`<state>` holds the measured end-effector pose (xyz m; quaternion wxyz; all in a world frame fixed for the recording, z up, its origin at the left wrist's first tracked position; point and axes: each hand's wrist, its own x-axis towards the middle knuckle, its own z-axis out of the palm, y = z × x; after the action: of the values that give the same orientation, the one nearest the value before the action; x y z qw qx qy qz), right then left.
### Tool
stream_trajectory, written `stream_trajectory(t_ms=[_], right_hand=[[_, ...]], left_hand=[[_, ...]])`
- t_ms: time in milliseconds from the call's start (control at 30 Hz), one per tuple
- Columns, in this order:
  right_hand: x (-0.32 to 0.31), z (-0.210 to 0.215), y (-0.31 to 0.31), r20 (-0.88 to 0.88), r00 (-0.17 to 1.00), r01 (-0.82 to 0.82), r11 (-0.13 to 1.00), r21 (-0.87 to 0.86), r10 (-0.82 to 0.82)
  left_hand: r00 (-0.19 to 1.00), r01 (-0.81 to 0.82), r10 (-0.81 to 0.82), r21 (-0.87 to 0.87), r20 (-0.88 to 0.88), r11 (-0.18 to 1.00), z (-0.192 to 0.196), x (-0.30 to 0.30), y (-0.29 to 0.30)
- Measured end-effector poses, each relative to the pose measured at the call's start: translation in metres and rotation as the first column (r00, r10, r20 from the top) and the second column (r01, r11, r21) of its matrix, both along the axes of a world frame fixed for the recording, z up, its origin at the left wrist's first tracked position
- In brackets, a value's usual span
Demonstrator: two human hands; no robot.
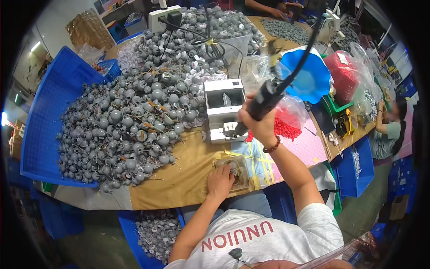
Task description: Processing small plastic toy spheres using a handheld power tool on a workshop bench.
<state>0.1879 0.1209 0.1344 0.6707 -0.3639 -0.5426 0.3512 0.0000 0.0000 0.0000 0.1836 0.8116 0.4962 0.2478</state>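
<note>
Starting at the left edge, a blue crate [47, 130] stands tipped against the cardboard-covered table [179, 179], apparently so its load can spill within reach: a broad heap of grey parts [134, 121], round-headed pieces with thin wire leads, spreads from it across the tabletop. Another blue bin [154, 231] of the same grey pieces sits low beside the person's lap, likely a handy place to drop pieces in.

Nearer the middle, the left hand [219, 181] lies flat on the table with its fingers pressed together over one small grey part [233, 170] (only a sliver of it shows past the fingertips). That piece rests on a clear plastic jig [239, 172] taped down at the table's front edge, and the hand seems to be pinning it there so it cannot shift.

Just behind stands a small white machine [224, 110] with an open slot on top.

To its right, the right hand [260, 125] is raised above the jig, fingers curled tight around a black powered handtool [266, 101] whose cable runs up and away; the tip points down toward the held piece, a grip that would give a vertical approach. A bag of red pieces [286, 127] and a blue funnel-shaped bowl [309, 76] sit further right.
</note>
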Motion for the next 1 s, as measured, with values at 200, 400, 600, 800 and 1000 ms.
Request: stream_trajectory(t_ms=[200, 400, 600, 800, 1000], right_hand=[[-0.024, 0.003, 0.027, 0.057, 0.997, 0.062, 0.987, -0.146, -0.054], [-0.029, -0.007, 0.035, 0.11, 0.994, 0.029, 0.968, -0.25, -0.001], [-0.029, -0.011, -0.051, 0.006, 0.994, -0.107, 0.954, -0.279, 0.113], [-0.032, -0.036, -0.087, 0.015, 0.993, -0.105, 0.948, -0.3, 0.115], [-0.029, -0.044, -0.088, 0.038, 0.986, -0.15, 0.971, -0.186, 0.16]], left_hand=[[1.0, 0.003, -0.004, 0.048, 0.024, 0.999, -0.012, 0.0, -0.003], [1.0, 0.002, -0.002, 0.083, -0.005, 0.997, -0.006, -0.001, -0.001], [0.999, -0.031, 0.032, 0.03, -0.007, 0.999, -0.011, 0.001, -0.001], [0.999, -0.041, 0.039, 0.103, 0.017, 0.994, -0.009, 0.002, -0.001], [0.998, -0.019, 0.011, 0.13, 0.06, 0.991, -0.006, 0.002, -0.001]])
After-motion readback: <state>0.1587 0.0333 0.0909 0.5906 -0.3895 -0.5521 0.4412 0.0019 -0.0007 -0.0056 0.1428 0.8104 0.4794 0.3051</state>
